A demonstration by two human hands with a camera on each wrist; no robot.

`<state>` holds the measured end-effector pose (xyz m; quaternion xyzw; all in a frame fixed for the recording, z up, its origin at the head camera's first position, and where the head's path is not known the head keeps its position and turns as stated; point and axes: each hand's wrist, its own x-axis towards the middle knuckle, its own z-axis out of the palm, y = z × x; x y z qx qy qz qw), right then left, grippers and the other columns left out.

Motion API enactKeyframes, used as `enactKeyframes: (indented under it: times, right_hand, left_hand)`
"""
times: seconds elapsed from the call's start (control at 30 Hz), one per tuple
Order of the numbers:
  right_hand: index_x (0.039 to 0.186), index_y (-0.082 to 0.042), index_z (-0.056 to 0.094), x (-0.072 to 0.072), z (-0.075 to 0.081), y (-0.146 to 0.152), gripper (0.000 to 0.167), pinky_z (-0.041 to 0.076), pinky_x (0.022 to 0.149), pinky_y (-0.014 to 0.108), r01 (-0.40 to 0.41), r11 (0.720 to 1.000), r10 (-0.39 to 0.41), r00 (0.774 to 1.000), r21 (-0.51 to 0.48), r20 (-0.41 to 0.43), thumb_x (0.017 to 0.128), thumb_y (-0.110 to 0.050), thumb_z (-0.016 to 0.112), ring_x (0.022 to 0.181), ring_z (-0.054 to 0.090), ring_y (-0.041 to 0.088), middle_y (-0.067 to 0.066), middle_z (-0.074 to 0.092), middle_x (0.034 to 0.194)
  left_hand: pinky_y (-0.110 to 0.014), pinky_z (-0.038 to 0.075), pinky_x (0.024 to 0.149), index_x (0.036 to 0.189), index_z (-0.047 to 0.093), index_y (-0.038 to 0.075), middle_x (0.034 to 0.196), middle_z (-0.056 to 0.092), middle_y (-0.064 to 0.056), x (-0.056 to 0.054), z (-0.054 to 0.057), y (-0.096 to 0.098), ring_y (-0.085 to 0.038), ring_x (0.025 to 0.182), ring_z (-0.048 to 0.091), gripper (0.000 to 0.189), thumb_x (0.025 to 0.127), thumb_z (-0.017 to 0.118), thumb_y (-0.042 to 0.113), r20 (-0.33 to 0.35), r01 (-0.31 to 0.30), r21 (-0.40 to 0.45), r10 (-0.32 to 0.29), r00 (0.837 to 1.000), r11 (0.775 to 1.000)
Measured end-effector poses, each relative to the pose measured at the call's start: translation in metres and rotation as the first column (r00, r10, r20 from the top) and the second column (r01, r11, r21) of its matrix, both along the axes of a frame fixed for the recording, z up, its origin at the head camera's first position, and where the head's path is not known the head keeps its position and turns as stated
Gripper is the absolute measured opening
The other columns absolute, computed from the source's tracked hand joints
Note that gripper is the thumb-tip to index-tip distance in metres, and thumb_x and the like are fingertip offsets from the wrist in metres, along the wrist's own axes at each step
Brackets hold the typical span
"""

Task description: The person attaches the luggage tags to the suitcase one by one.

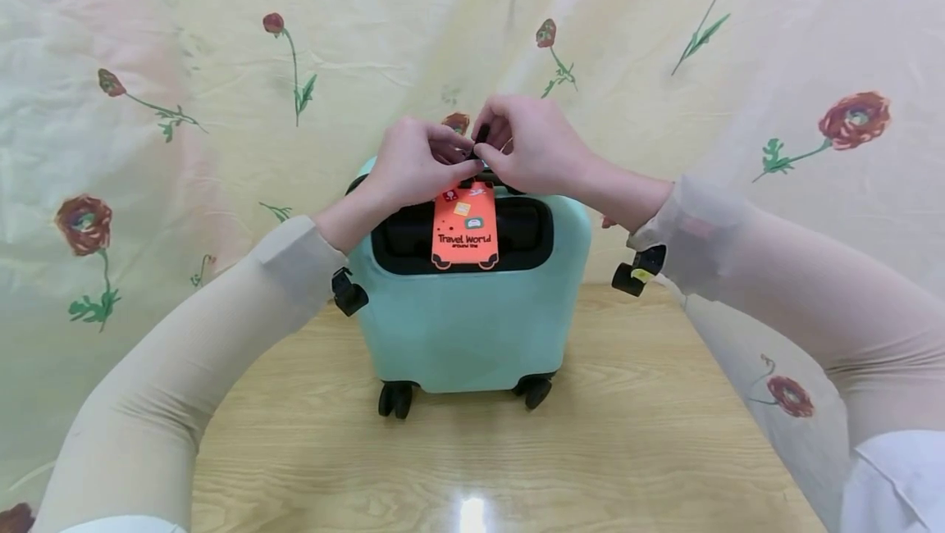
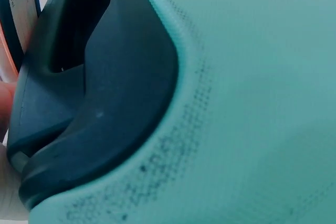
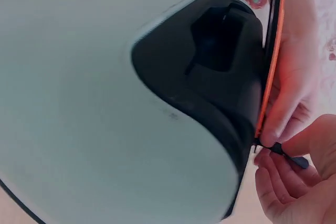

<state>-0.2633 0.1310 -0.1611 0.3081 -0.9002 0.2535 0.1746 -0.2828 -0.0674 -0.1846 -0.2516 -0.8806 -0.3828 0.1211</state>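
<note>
Black strap [image 1: 483, 134], pinched by left grip [image 1: 416, 159] and right grip [image 1: 536, 144], clears suitcase's [image 1: 472, 328] top edge

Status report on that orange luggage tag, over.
Left grip, right grip: pinching black strap. Orange tag: in front of suitcase. No obstruction seen.

the orange luggage tag [image 1: 465, 226] reads "travel world" in black; the line beneath is too small to read.
</note>
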Motion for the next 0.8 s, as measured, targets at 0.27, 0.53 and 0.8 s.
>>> enactKeyframes:
  times: [0.27, 0.53, 0.8]
  right_hand:
    - [0.113, -0.002, 0.069, -0.007, -0.003, 0.002, 0.014, 0.058, 0.094, 0.04, -0.012, 1.0, 0.012, 0.999, -0.012, 0.031, 0.104, -0.01, 0.062, 0.098, 0.074, 0.026, 0.016, 0.077, 0.107]
    - [0.124, -0.001, 0.053, -0.016, -0.006, 0.0, 0.023, 0.057, 0.091, 0.031, -0.031, 0.996, 0.035, 0.998, -0.083, 0.045, 0.104, -0.009, 0.062, 0.094, 0.073, 0.025, 0.019, 0.076, 0.104]
    - [0.128, -0.001, 0.057, -0.019, -0.02, -0.002, 0.028, 0.056, 0.085, 0.024, -0.057, 0.981, 0.056, 0.998, -0.187, -0.011, 0.103, -0.011, 0.065, 0.087, 0.073, 0.022, 0.016, 0.075, 0.106]
  left_hand:
    - [-0.026, 0.06, 0.079, 0.117, 0.083, 0.011, 0.109, 0.083, -0.009, -0.002, 0.004, 0.0, -0.016, 0.097, 0.078, 0.032, 0.092, 0.085, 0.03, 0.098, -0.02, 0.002, 0.019, 0.995, 1.0]
    - [-0.029, 0.062, 0.088, 0.123, 0.08, 0.008, 0.116, 0.081, -0.012, -0.006, 0.007, -0.006, -0.019, 0.105, 0.078, 0.035, 0.093, 0.084, 0.025, 0.197, 0.039, 0.043, -0.047, 0.979, 0.998]
    - [-0.034, 0.061, 0.098, 0.138, 0.071, 0.007, 0.132, 0.075, -0.012, -0.01, 0.014, -0.012, -0.021, 0.119, 0.072, 0.047, 0.095, 0.082, 0.021, 0.358, 0.085, 0.04, -0.093, 0.929, 0.996]
